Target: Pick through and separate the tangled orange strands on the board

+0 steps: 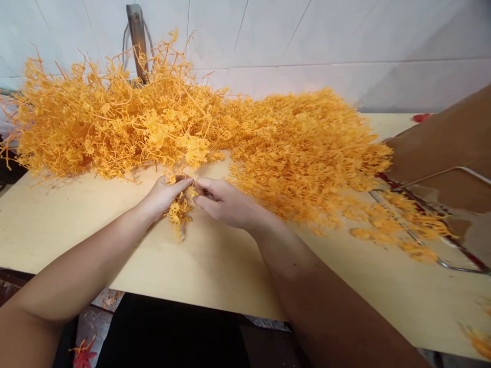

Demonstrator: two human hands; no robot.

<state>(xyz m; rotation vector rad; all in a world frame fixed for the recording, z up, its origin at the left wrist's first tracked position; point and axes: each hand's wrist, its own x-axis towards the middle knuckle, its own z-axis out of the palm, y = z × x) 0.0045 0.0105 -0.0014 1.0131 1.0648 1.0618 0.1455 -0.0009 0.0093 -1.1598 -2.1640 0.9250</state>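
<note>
A small cluster of orange-yellow plastic flower sprigs [177, 212] hangs between my hands, just over the table. My left hand [164, 197] is closed on it, thumb on top, with pieces showing above and below the fingers. Beside it, my right hand [224, 201] pinches at the same cluster, its fingertips close to my left thumb. Exactly what the right fingertips grip is partly hidden. Behind my hands lies a tangled heap of orange sprigs with long stems [111, 122]. To the right spreads a denser pile of similar sprigs [303, 153].
The pale table [153, 266] runs back to a white tiled wall [326, 36]. An upright metal bar [137, 41] rises behind the left heap. At right are a brown cardboard piece [445, 148] and a bent metal rod frame [456, 267]. A red leaf-shaped piece [83, 353] lies below the table.
</note>
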